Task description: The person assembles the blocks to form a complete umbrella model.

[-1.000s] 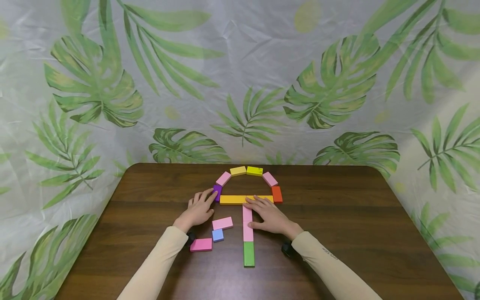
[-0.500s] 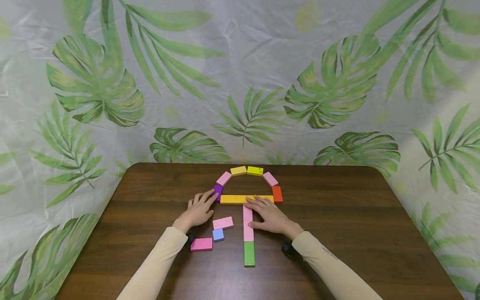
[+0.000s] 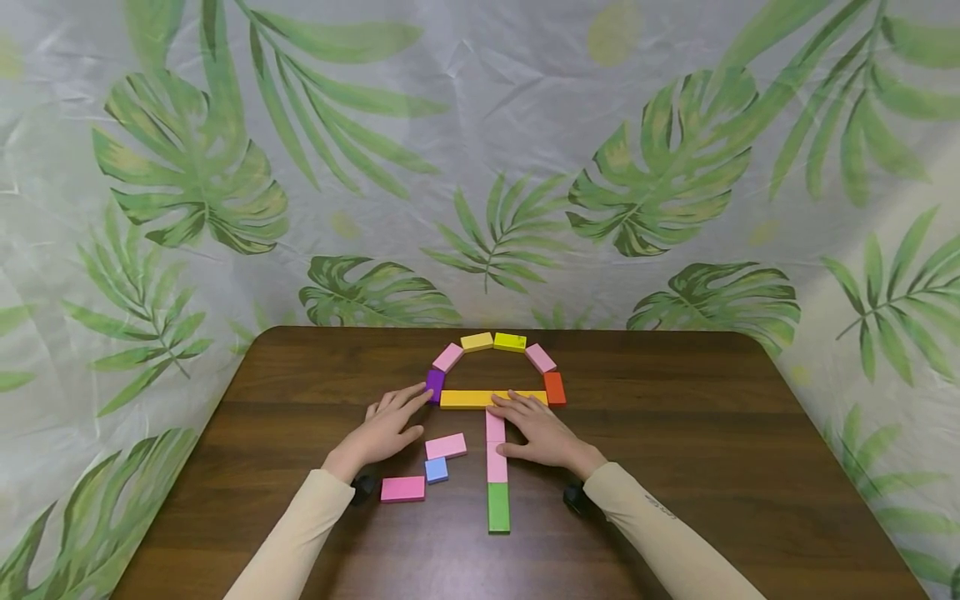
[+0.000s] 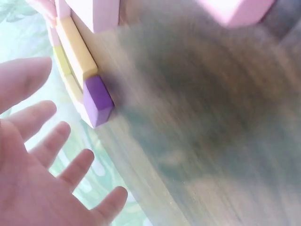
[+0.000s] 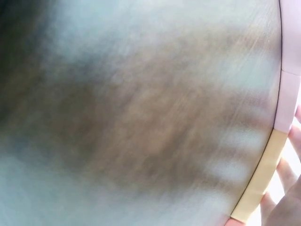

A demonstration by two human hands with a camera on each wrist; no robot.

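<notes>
My left hand [image 3: 382, 429] hovers with straight, spread fingers at the left end of a block arch, fingertips close by a purple block [image 3: 435, 382]. In the left wrist view, the purple block [image 4: 98, 99] touches nothing of the hand and no object shows in the palm. My right hand [image 3: 536, 429] lies palm down with extended fingers over a long orange-yellow block [image 3: 461, 400], its thumb at the lower of two pink blocks [image 3: 496, 468]. Those pink blocks and a green block [image 3: 498, 508] form a straight stem below the long block. The right wrist view shows fingers along the blocks' far side.
A red block [image 3: 554, 388], two pink ones and two yellow blocks [image 3: 510, 342] complete the arch's curve. Loose on the brown table [image 3: 675, 500] lie a light pink block [image 3: 446, 446], a blue one [image 3: 437, 470] and a dark pink one [image 3: 402, 489]. Leaf-printed cloth [image 3: 487, 125] hangs behind.
My left hand has drawn back toward the lower left, uncovering more of the purple block, which now stands slightly tilted. My right hand and the other blocks stay put.
</notes>
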